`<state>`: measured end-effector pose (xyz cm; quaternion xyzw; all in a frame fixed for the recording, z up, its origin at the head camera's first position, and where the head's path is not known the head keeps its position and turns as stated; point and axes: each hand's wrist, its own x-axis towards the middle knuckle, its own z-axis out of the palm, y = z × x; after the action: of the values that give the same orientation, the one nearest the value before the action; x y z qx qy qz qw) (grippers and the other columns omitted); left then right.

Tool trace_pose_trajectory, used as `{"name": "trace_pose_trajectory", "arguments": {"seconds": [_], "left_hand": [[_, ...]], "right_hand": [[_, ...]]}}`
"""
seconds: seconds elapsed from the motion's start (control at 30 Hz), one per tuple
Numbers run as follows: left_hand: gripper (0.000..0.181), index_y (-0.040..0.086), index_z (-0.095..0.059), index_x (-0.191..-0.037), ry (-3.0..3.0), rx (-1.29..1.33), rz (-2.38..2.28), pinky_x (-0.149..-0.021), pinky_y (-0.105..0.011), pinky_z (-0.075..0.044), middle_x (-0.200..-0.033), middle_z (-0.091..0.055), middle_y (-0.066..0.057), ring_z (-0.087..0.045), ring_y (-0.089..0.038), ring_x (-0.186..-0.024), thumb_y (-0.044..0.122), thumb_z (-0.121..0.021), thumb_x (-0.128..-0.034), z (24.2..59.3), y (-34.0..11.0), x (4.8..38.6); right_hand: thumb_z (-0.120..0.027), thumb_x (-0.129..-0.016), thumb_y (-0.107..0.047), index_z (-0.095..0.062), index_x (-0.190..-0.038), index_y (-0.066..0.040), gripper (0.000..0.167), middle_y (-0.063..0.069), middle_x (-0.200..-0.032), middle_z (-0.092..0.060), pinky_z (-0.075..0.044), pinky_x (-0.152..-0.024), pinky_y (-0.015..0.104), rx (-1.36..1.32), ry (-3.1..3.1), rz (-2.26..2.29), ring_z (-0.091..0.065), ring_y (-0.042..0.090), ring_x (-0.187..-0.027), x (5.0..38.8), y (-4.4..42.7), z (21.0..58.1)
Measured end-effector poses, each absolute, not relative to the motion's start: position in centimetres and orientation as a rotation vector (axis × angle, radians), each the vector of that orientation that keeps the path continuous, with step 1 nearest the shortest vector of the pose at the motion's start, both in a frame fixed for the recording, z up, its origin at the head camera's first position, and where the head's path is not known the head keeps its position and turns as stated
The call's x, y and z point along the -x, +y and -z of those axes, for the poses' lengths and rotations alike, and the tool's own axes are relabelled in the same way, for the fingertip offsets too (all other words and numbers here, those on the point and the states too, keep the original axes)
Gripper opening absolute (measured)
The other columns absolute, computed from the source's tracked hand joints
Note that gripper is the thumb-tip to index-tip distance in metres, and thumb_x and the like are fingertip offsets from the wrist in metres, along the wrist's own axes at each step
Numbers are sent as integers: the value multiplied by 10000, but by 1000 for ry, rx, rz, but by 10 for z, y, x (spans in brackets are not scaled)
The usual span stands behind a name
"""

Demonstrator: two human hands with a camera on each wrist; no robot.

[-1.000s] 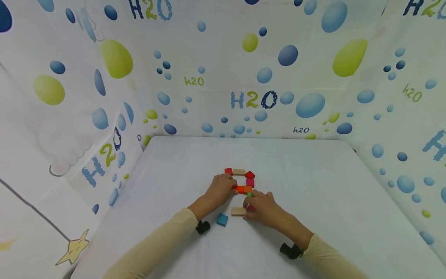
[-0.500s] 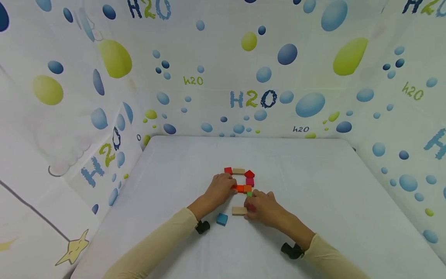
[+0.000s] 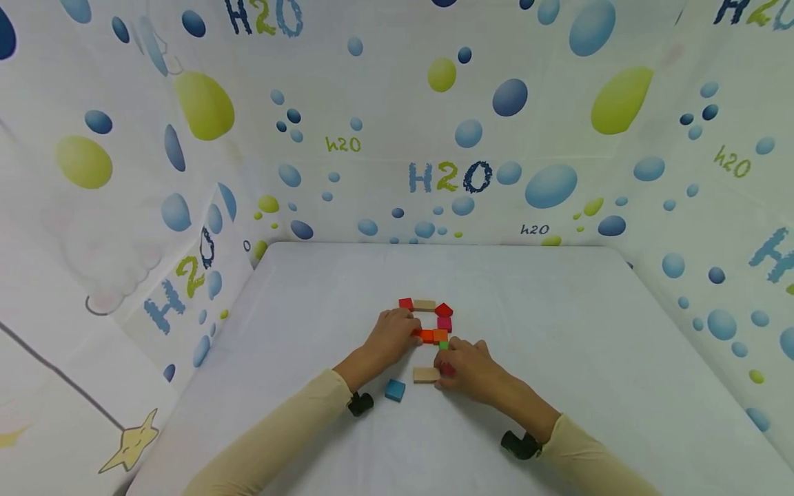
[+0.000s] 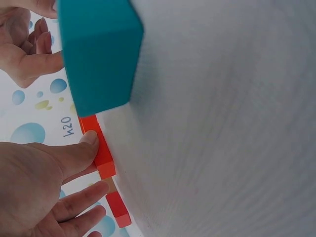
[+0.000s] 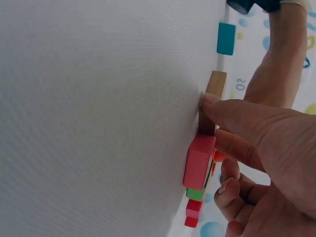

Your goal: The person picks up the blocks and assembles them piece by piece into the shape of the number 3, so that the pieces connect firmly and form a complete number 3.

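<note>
My left hand [image 3: 392, 336] is at the left end of a short orange row in the head view. Its thumb and index finger pinch a red-orange block [image 4: 102, 153]. Nearer to me, my right hand [image 3: 468, 370] pinches a flat wooden block [image 5: 217, 83] between thumb and index finger. Against that block's end stands a pinkish-red block [image 5: 200, 162], partly covered by my fingers in the head view. A green block [image 3: 443, 346] shows just beyond the right fingertips, beside an orange block [image 3: 440, 335].
A blue block [image 3: 395, 390] lies apart, nearer to me. Beyond the hands are a red block [image 3: 406, 303], another wooden block [image 3: 424, 305], a red pentagonal block [image 3: 444, 310] and a magenta block [image 3: 444, 324]. All lie on a white-covered table [image 3: 558, 310].
My right hand has shifted very slightly right with the wooden block, mostly in the first half second. The left hand keeps its place.
</note>
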<state>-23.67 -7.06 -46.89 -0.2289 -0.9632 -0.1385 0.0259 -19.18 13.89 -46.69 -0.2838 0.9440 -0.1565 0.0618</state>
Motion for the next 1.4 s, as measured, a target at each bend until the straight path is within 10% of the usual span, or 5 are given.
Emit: {"name": "trace_pose_trajectory", "arguments": {"seconds": [1.4], "left_hand": [[223,136,-777,-1162,-2981,718,425,-1118,-506,-463,-1176,-700,-62,-611,-243,-1175,258,-781,-974,469,-73,235]], "right_hand": [[-866,-856,-492,-741,-1184,-246,429,-82,-960,-563,-352,-779,355,1051,2840,493,-537,61,-942,170,100,469]]}}
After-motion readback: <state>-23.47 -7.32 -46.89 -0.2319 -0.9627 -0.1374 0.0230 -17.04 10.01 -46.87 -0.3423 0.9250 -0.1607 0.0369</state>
